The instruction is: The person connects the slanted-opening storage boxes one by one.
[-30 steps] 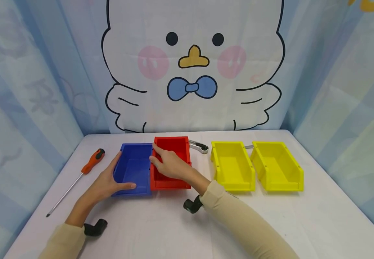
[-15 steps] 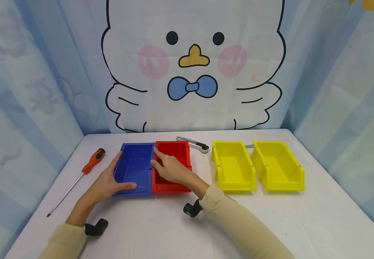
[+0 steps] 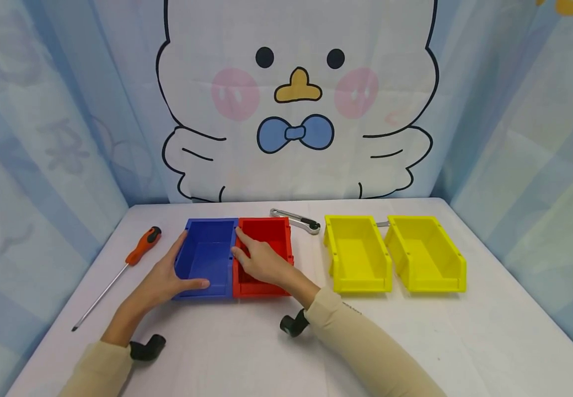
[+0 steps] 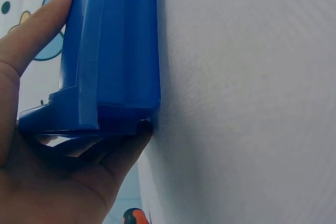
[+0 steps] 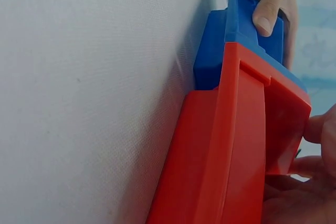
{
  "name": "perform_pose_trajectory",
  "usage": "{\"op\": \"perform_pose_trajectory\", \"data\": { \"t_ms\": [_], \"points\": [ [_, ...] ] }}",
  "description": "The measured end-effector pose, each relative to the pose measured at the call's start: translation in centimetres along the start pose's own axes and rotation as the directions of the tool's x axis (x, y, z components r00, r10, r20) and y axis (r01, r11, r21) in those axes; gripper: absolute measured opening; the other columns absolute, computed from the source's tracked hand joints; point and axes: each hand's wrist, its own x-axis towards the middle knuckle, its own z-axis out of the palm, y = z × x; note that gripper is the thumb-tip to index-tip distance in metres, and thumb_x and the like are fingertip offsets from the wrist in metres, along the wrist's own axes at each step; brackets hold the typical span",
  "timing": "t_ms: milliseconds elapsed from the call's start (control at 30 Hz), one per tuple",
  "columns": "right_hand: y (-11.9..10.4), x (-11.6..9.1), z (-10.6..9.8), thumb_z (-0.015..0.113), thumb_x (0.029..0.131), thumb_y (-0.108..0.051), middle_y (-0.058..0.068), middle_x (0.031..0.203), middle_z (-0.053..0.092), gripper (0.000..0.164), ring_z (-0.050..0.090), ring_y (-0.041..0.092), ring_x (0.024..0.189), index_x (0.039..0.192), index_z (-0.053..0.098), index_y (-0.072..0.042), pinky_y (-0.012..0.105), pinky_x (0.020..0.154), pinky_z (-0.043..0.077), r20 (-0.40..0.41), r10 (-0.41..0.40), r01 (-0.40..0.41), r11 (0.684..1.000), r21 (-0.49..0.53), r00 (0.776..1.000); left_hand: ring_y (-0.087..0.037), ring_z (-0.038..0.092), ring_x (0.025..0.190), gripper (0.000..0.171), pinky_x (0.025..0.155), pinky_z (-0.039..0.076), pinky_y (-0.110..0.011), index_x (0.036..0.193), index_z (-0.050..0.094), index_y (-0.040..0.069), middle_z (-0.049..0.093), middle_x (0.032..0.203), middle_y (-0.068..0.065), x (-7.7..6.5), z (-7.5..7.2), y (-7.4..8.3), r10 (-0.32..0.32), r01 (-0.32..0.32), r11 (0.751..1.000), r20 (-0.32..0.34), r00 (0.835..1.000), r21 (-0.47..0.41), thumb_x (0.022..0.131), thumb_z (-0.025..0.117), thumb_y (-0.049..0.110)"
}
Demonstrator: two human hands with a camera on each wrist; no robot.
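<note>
Both hands were on bins at the left-centre of the white table. Left hand held the blue storage bin: thumb over the front end, fingers spread along the outer left wall, one fingertip low near the tabletop in the left wrist view. Right hand was on the red storage bin, index and thumb pinching at its left wall; couldn't tell whether the blue rim was caught in that pinch too. Other fingers were down inside the red bin, partly hidden. Blue and red stood upright side by side, rims touching, front ends roughly level. Orange-and-black screwdriver lay left of blue, shaft angled toward the near left. Silver-and-black hand tool lay just behind red on its right; exact type unclear. Two yellow bins further right, left one and right one, with a sliver of metal showing between them near the back. Cartoon-print curtain hung behind the table.
</note>
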Motion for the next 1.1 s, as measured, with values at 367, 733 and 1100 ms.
{"op": "perform_pose_trajectory", "data": {
  "t_ms": [367,733,1100],
  "points": [
    [0.2,0.0,-0.4,0.052,0.111,-0.036,-0.002,0.062,0.042,0.067,0.037,0.011,0.053,0.169,0.026,-0.015,0.021,0.060,0.038,-0.022,0.010,-0.010,1.000,0.001,1.000,-0.061,0.019,0.157,0.134,0.120,0.029,-0.079,0.172,-0.007,0.018,0.008,0.176,-0.030,0.2,0.0,0.2,0.008,-0.008,1.000,0.000,1.000,0.000,0.083,0.087,0.052],
    [-0.4,-0.6,-2.0,0.060,0.109,-0.033,0.000,0.056,0.043,0.060,0.040,0.013,0.050,0.164,0.041,-0.015,0.020,0.057,0.041,0.027,0.008,-0.007,0.999,-0.043,1.000,-0.062,0.020,0.156,0.134,0.119,0.030,-0.079,0.171,-0.007,0.017,0.008,0.176,-0.031,0.2,0.0,0.1,0.003,-0.003,1.000,0.010,1.000,0.012,0.083,0.087,0.053],
    [0.5,-3.9,-7.4,0.065,0.106,-0.026,0.004,0.141,0.071,0.042,0.067,0.024,0.130,0.147,0.065,-0.015,0.037,0.102,0.063,0.139,-0.020,0.026,0.999,-0.043,0.990,-0.060,0.016,0.158,0.128,0.119,0.025,-0.082,0.171,0.000,0.010,0.009,0.175,-0.031,0.0,-0.5,0.6,0.133,-0.128,0.985,-0.038,0.990,0.114,0.084,0.087,0.048]
  ]
}}
